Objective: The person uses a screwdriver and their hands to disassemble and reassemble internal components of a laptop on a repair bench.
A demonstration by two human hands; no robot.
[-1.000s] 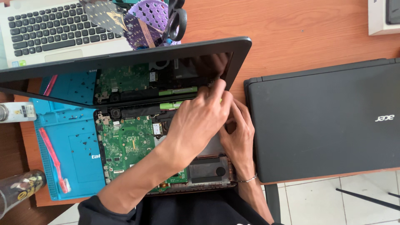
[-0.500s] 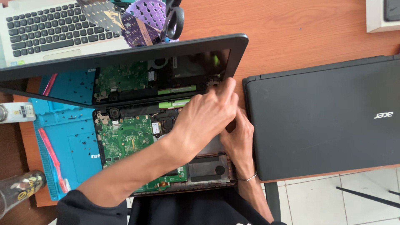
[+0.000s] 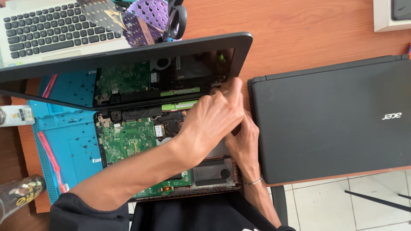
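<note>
An open black laptop lies in front of me with its cover off, so the green circuit board shows. Its dark screen lid stands tilted up at the back. My left hand reaches across the base, fingers bunched and pressing on the right hinge corner where lid and base meet. My right hand, a thin bracelet on its wrist, sits under the left at the base's right edge. Its fingers are mostly hidden.
A closed black laptop lies right of the open one. A blue work mat with a red tool and small screws is at the left. Behind the lid are a white laptop keyboard and a purple sheet. A bottle stands at bottom left.
Both hands stay at the right hinge corner. The left hand's fingers have crept slightly to the right. The lid looks unmoved.
</note>
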